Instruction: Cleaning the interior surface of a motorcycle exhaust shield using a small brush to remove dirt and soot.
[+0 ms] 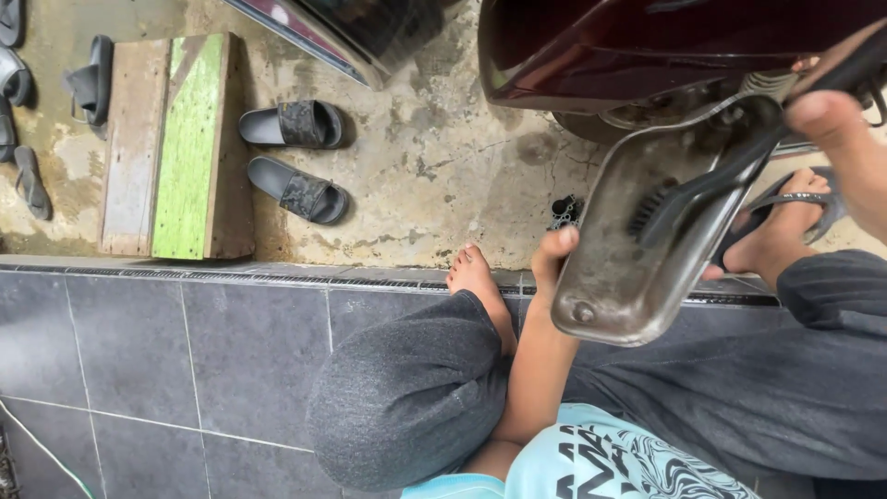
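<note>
Your left hand (552,254) is closed on the near left edge of a worn metal cover (628,240), with the fingers wrapped around the rim. This grip holds the part tilted up in front of you, so that its dirty hollow side faces you and is easy to reach. The cover is in the air above your right knee, just below the dark red motorcycle body (647,46) at the far right.

Your right hand (832,115) comes in from the right edge and is closed around the handle of a black brush (702,189). The bristles touch the inner face of the cover near its middle, and the long handle keeps your fingers away from the dirt.

You sit low with both knees bent, on grey tiles (139,351), and your bare left foot (476,277) rests at the drain grate (277,275) between the tiles and the stained concrete floor (425,157). Your right foot (785,231) wears a sandal on the concrete.

Well apart on the far left, 2 grey slippers (296,157) lie beside a low wooden step (176,148) with a green painted strip. More sandals (88,83) lie at the far left edge.
</note>
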